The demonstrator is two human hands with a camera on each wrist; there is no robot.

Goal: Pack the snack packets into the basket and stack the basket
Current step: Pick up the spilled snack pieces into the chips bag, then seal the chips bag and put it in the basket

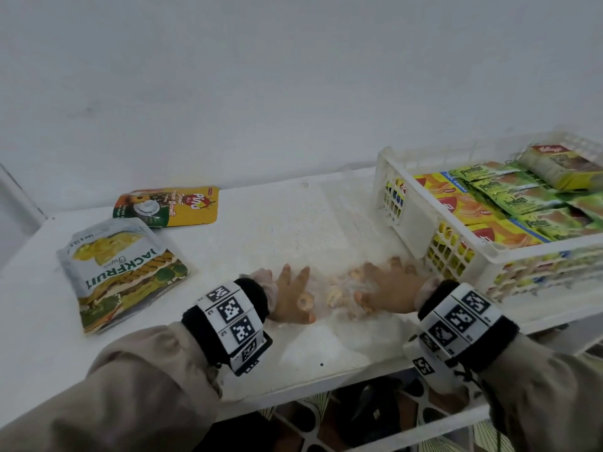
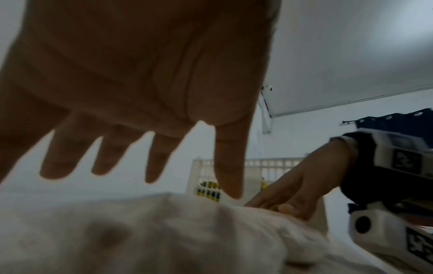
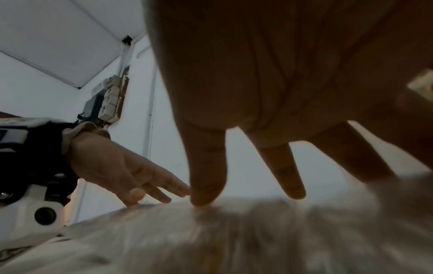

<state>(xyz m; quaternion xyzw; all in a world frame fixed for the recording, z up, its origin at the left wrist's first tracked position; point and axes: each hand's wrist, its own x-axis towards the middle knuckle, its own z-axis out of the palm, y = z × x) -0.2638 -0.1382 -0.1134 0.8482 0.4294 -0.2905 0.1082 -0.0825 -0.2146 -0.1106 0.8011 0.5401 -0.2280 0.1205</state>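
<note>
Clear snack bag (image 1: 339, 298) lies at lower centre, beside the basket (image 1: 408, 210). Left hand (image 1: 290, 298) and right hand (image 1: 391, 288) rest spread flat on it. Likely light, slippery, crushable; grip the edges.

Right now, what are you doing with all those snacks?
A person's left hand and right hand reach with spread fingers onto a clear packet of ring-shaped snacks lying on the white shelf. The white basket to the right already holds many packets. A Jackfruit chips packet and a Pina biscuits packet still lie on the left, unpacked.
</note>
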